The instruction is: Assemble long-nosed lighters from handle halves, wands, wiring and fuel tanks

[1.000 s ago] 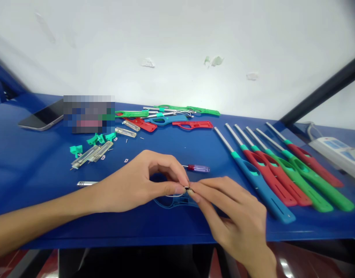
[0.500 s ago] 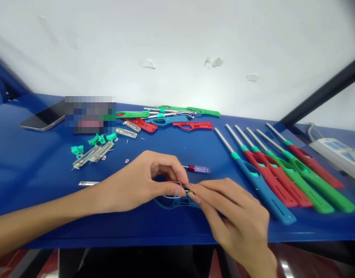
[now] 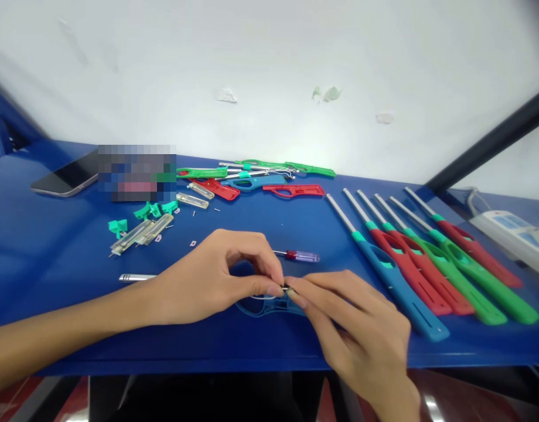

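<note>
Over a blue lighter half-shell, both hands meet fingertip to fingertip. My left hand is closed, thumb and forefinger pinching one end of a small dark part. The other end sits between the thumb and fingers of my right hand, also closed. A thin white wire curves out below my left thumb. Most of the small part is hidden by fingers. A metal tube sticks out to the left, behind my left wrist. Just beyond the hands lies a screwdriver with a clear purple-and-red handle.
Several assembled long lighters lie in a row at right, beside a white power strip. Loose shells and metal rods are piled near the wall. Clear fuel tanks, green triggers and a phone are at left.
The white wire's upper loop, visible before above my left thumb, no longer shows. My left fingertips have come slightly closer together around the small part. Otherwise the hands stay in place.
</note>
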